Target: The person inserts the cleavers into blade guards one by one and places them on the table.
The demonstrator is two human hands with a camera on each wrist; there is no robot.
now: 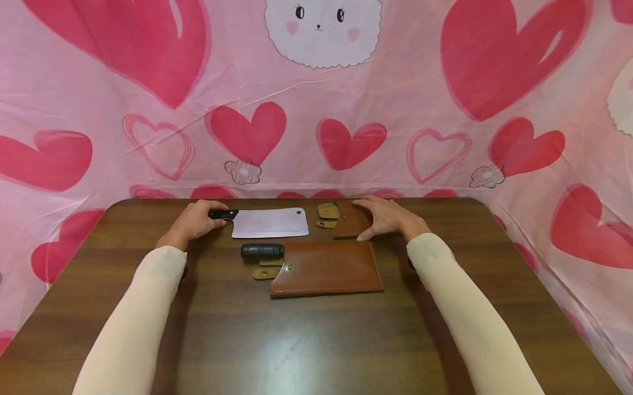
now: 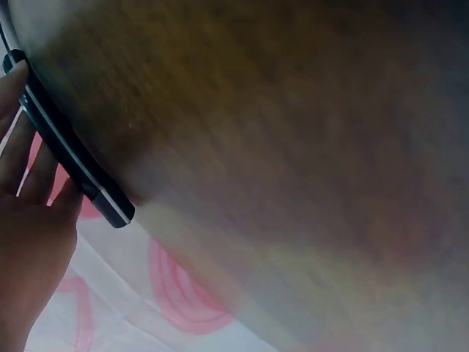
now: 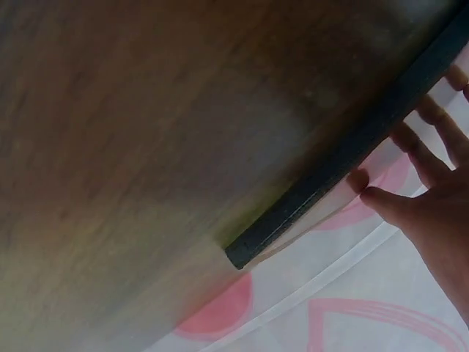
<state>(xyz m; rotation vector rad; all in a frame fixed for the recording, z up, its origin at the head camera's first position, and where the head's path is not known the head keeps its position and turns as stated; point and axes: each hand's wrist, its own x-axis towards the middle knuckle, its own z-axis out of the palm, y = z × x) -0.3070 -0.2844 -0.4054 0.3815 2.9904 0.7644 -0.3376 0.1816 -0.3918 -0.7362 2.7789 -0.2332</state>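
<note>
In the head view my left hand [image 1: 194, 220] holds a cleaver by its black handle [image 1: 223, 214], fingers and thumb on opposite sides. The handle's butt [image 2: 116, 209] shows in the left wrist view. The cleaver's blade [image 1: 269, 222] lies flat, pointing right. My right hand [image 1: 390, 217] grips the right end of a small brown leather sheath [image 1: 351, 219], thumb at the near edge, fingers at the far edge. In the right wrist view my right hand [image 3: 440, 213] has spread fingers close along a dark edge [image 3: 322, 176]. A larger brown sheath [image 1: 332, 266] lies in front.
A black ribbed handle [image 1: 262, 251] sticks out left of the larger sheath, over tan snap straps [image 1: 267, 273]. Tan flaps [image 1: 328, 211] extend from the small sheath. Everything lies on a wooden table [image 1: 301, 349], with pink heart-print cloth [image 1: 297, 93] hanging behind.
</note>
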